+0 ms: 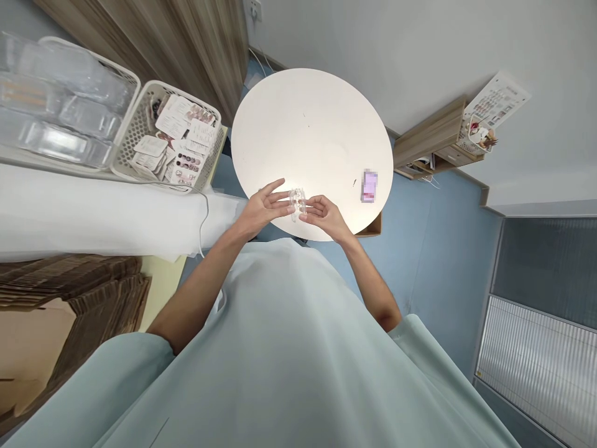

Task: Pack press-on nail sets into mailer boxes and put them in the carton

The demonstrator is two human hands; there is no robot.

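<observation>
Between my two hands is a small clear plastic case with gold and orange-brown bits visible in it. My left hand grips its left side, thumb and some fingers against the plastic while the index finger is raised. On the opposite side, my right hand pinches the case between thumb and fingertips. Both hands are over the near edge of a round white table. What exactly lies inside the case is too small to make out.
On the table's right lies a blurred purple item, with a small dark mark beside it. To the left stand a white basket of cards with press-on nails and a basket of clear plastic boxes. Flattened cardboard is stacked lower left. A wooden shelf stands right.
</observation>
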